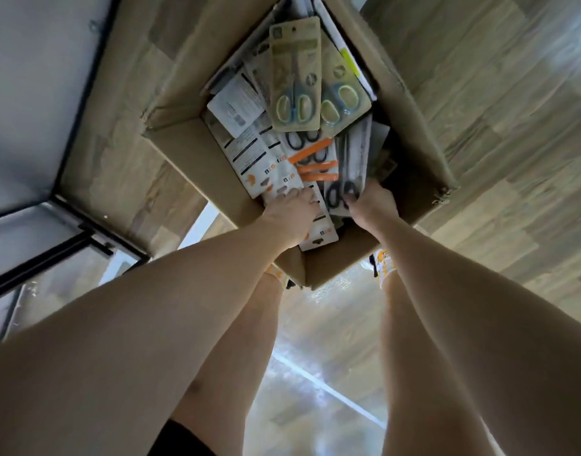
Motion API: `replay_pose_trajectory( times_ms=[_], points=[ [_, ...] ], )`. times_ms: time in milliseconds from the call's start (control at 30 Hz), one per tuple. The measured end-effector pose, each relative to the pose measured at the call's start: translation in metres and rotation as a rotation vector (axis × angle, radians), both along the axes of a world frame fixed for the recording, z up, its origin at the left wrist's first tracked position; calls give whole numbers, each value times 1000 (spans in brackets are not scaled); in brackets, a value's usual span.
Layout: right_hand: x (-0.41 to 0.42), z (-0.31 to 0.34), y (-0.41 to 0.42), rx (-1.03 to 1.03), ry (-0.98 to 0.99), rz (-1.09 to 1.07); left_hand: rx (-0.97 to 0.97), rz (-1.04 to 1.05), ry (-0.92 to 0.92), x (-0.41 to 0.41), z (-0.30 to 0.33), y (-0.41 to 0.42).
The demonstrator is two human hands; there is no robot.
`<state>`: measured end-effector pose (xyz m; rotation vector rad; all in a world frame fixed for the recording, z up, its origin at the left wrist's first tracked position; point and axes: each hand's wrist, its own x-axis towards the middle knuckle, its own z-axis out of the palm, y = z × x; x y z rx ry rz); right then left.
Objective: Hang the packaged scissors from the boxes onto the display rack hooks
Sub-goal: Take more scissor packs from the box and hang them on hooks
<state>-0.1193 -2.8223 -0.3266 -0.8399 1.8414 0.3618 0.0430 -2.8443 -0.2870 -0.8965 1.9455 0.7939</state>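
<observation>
An open cardboard box point(197, 159) stands on the floor below me, filled with several packaged scissors. Two beige cards with blue-and-yellow-handled scissors point(295, 77) lie on top at the far end. White cards with black scissors and orange strips point(312, 156) fill the middle. My left hand point(292, 212) reaches into the near end and rests on white packages point(276, 179), fingers spread over them. My right hand point(369, 200) grips the edge of a package of black-handled scissors point(340, 195) by the box's near right wall. No display rack hooks are in view.
The box flaps point(411, 103) stand open on both sides. Wood-pattern floor point(499, 126) surrounds the box. A black metal frame with white panels point(52, 205) runs along the left. My legs and feet in patterned socks point(386, 261) stand just behind the box.
</observation>
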Motion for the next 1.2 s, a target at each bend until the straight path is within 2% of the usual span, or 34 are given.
replay_pose_trajectory(
  times_ms=[200, 333, 433, 533, 633, 733, 1000, 1200],
  points=[
    [2, 24, 3, 69, -74, -137, -32, -91, 26, -1, 12, -11],
    [2, 33, -6, 247, -327, -458, 0, -75, -24, -7, 7, -26],
    [5, 37, -9, 218, -345, -467, 36, -9, -108, -14, 9, -31],
    [10, 43, -7, 224, -335, -489, 16, -65, -99, -19, 21, -30],
    [16, 49, -6, 219, -304, -467, 48, -153, -10, -18, 30, -24],
    [18, 63, -6, 229, -239, -398, 120, -109, 74, -18, 43, -16],
    [-7, 131, -17, 181, -151, -6, 239, 162, 174, -18, 113, 2],
    [-15, 181, -31, 160, -159, 141, 255, 399, 137, -15, 157, 8]
  ],
)
